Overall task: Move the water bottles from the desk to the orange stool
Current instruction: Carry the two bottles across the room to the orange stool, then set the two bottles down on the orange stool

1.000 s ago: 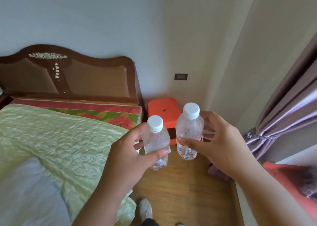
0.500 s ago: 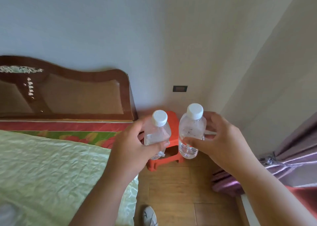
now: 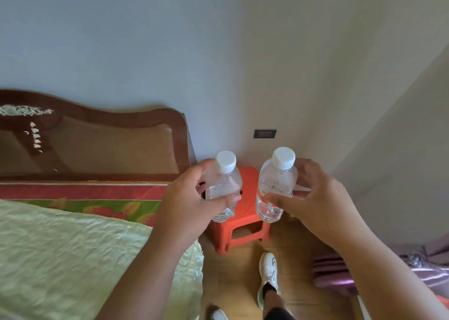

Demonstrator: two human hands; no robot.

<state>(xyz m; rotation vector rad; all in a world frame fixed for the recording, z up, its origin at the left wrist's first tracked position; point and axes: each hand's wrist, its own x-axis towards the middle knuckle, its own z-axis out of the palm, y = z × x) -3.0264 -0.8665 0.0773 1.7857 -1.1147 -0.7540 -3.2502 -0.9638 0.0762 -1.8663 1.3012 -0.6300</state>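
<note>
Left bottle [image 3: 224, 186]: clear ribbed plastic, white ridged cap, upright; left hand [image 3: 188, 208] wraps its body, thumb across the near side.
Right bottle [image 3: 275, 186]: same make, upright; right hand [image 3: 315, 203] grips it, thumb in front, fingers behind.
Orange stool [image 3: 245, 212]: moulded plastic, square-topped, under both bottles, beside the bed [image 3: 73, 247].
</note>
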